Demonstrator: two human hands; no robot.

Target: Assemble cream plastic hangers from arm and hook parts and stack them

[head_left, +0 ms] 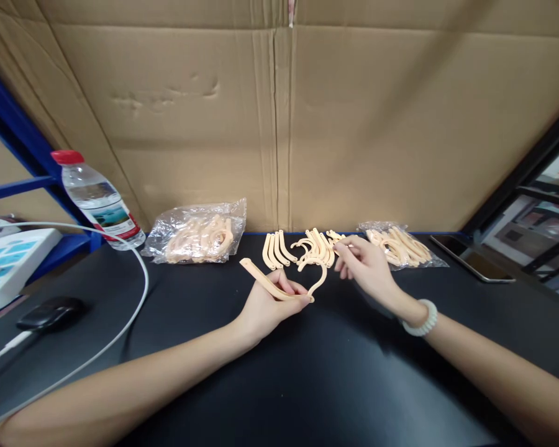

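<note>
My left hand [274, 304] is closed around a peach plastic clothes hanger part, with a curved arm [261, 276] slanting up to the left. A hook [325, 273] of the same colour meets that arm at my thumb and fingertip, its open end curling back to the left. My right hand [366, 267] is at the right end of the loose hanger pieces, with its fingers curled together. Whether something small is between those fingertips cannot be made out. Behind the hands lie a row of curved hanger arms [276, 249] and a pile of hooks and arms [317, 243], partly hidden.
Clear bags of hanger parts lie at the left [200, 239] and right [400, 245]. A bottle [105, 205], power strip [13, 261], black device [51, 313] and white cable [142, 292] occupy the left. A phone [470, 257] lies right; cardboard [190, 124] stands behind.
</note>
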